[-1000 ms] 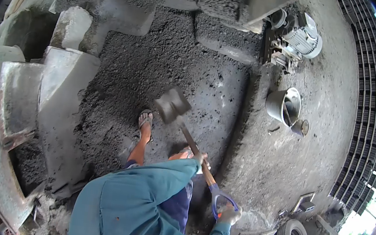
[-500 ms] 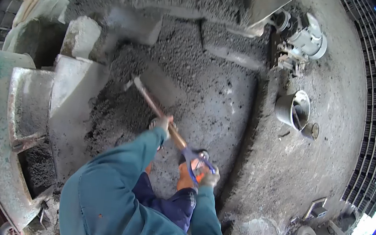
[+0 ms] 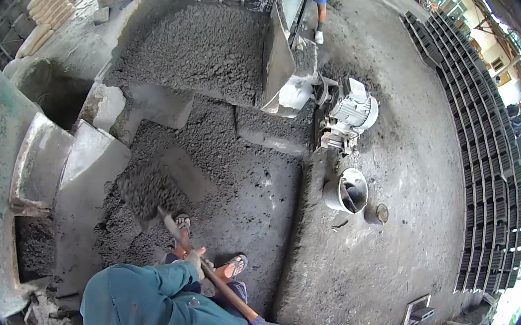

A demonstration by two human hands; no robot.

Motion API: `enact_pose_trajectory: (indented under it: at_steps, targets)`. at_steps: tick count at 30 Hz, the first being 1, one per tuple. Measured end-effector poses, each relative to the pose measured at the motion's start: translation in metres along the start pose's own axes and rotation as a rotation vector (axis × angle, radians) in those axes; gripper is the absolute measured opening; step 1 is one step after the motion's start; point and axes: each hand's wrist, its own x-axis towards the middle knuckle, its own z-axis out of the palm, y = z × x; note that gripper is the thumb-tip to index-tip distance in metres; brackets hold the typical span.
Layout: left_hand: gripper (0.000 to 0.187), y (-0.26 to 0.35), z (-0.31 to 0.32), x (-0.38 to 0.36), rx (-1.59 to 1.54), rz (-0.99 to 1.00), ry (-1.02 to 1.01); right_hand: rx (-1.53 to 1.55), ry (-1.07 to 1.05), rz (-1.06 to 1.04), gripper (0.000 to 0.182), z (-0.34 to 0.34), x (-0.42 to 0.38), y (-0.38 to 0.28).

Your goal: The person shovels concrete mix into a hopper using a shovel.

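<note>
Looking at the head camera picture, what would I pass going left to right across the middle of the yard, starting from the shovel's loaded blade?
Shovel blade heaped with dark mix → metal bucket → small can beside it → rows of dark blocks laid out on the ground.

Single head-worn fisheye view looked steeply down from above the person's own shoulders, close over the shovel, floor stretching beyond.

Daylight is flooding in from three o'clock, blowing out that edge, while fisheye distortion is bending the rim, black corners are vignetting, and the shovel is blurring.
</note>
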Motion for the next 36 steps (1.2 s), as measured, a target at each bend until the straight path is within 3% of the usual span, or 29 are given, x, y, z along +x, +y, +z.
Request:
enact_pose_trajectory:
  at_steps: [2,5,7,8,9,10,11,12,16,20,23,28,31,32,34,36]
  targets:
    - [0.03,-0.007,0.027,-0.069,0.007,0.056,-0.241,0.053,0.035,-0.008,0.034,-0.018,0.021,0.018]
    - [0.025,0.016,0.096,-0.165,0.127,0.239,-0.67,0.011,-0.27,0.172,0.015,0.008,0.082,0.024]
    - [0.021,0.042,0.126,-0.178,0.356,0.543,-0.801,0.028,-0.241,0.071,0.007,0.051,0.076,0.004]
    - [0.02,0.045,0.138,-0.19,0.279,0.626,-0.749,-0.017,-0.256,0.04,0.008,0.066,0.067,-0.018]
    - [0.02,0.053,0.136,-0.184,0.251,0.586,-0.749,-0.062,-0.27,0.008,0.01,0.08,0.058,-0.039]
    - [0.021,0.059,0.126,-0.166,0.167,0.45,-0.787,-0.094,-0.281,-0.058,0.017,0.08,0.072,-0.046]
    - [0.021,0.056,0.115,-0.152,0.092,0.377,-0.703,0.029,-0.328,-0.043,0.021,0.073,0.088,-0.05]
    - [0.021,0.053,0.101,-0.138,0.02,0.303,-0.613,-0.036,-0.323,-0.073,0.017,0.066,0.089,-0.061]
    - [0.022,0.036,0.05,-0.07,-0.108,0.25,-0.338,-0.154,-0.304,-0.15,0.008,0.077,0.015,-0.116]
    - [0.022,0.021,0.05,-0.021,-0.22,0.145,-0.264,-0.148,-0.353,-0.113,0.022,0.124,-0.006,-0.105]
    - [0.022,0.008,0.079,0.014,-0.235,0.028,-0.262,-0.177,-0.319,-0.104,0.026,0.191,-0.023,-0.097]
    - [0.018,0.042,0.15,0.12,-0.175,-0.072,-0.17,-0.29,-0.187,-0.216,0.027,0.299,-0.018,-0.116]
    - [0.013,0.082,0.206,0.175,-0.2,-0.129,-0.226,-0.393,-0.15,-0.339,0.015,0.386,-0.003,-0.149]
    - [0.011,0.102,0.231,0.193,-0.242,-0.114,-0.181,-0.448,-0.127,-0.369,0.012,0.423,0.004,-0.161]
    - [0.008,0.162,0.262,0.27,-0.416,-0.284,-0.389,-0.388,-0.355,-0.296,0.009,0.512,0.045,-0.182]
    - [0.012,0.263,0.286,0.287,-0.428,-0.152,-0.617,-0.667,-0.413,-0.36,0.01,0.62,0.04,-0.198]
